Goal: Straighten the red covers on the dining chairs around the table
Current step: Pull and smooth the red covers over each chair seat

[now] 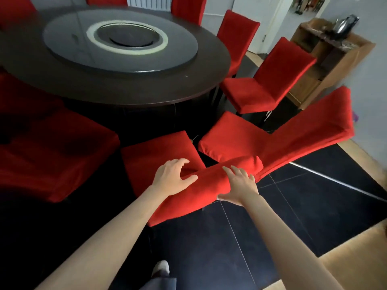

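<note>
From the head camera, both hands work on the backrest top of the nearest dining chair [159, 155], which stands just off the near rim of the round dark dining table [117, 84]. The left hand [173, 177] curls its fingers over the table-side face of the red cover [209, 185] while the thumb lies along the top edge, so it grips the cloth. The right hand [240, 185] rests on the cover's top with fingers spread and fairly straight, pressing rather than pinching. The cover bulges in a rolled fold between and beyond the two hands.

To the right of that chair, also near the table's near rim, a second covered chair [272, 135] tilts back; its backrest leans away from the table, and its seat corner sits just beside the bulging fold. Further round the table's right side stand a third red chair [270, 80] and a fourth red chair [236, 36], both upright. At the table's left side, red-covered seats [52, 155] crowd together. A glass turntable [121, 38] lies on the table's middle. A wooden shelf unit [328, 61] stands beyond the right-hand chairs, well apart from the table. Dark floor tiles [293, 216] lie below the hands.
</note>
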Motion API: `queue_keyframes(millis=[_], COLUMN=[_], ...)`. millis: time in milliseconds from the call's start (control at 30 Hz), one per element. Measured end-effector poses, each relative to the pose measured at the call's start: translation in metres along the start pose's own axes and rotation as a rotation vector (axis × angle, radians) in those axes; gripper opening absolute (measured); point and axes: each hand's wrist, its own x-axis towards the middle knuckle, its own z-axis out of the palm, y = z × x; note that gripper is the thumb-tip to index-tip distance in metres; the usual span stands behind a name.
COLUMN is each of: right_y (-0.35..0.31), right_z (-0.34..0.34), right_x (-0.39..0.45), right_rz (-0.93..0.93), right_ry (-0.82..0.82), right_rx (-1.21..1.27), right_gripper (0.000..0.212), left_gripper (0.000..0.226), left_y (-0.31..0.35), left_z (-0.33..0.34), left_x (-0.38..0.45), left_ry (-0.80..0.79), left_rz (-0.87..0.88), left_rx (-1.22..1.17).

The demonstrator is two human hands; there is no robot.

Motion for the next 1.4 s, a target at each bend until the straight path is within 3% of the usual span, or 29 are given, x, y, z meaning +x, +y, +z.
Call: queue_keyframes(millis=[200,533,700,867,1400], right_y=[0.024,0.057,0.077,0.076,0.081], right_z=[0.002,-0.002,0.000,0.004,0.024], right_x=[0.030,0.066,0.084,0.085,0.052], right_rz=[-0.114,-0.333,-0.327,-0.330,-0.295], right_ry=[-0.121,-0.135,-0.132,-0.095,-0.009], right_rx=[-0.119,-0.209,-0.205,-0.200,-0.229], right_gripper=[0.116,0.116,0.106,0.104,0.100], left_gripper=[0.084,0.085,0.093,0.094,0.098], left_y=[0.009,0.029,0.033,0.030,0.018], left_z=[0.013,0.045,0.064,0.067,0.063], left_x=[-0.009,-0.030,-0.048,-0.056,-0.058], left_ry=[0.067,0.125,0.148,0.058,-0.019], left_rz=[-0.173,-0.399,-0.433,-0.447,-0.371], left_rx=[-0.004,0.085,0.211,0.385,0.536])
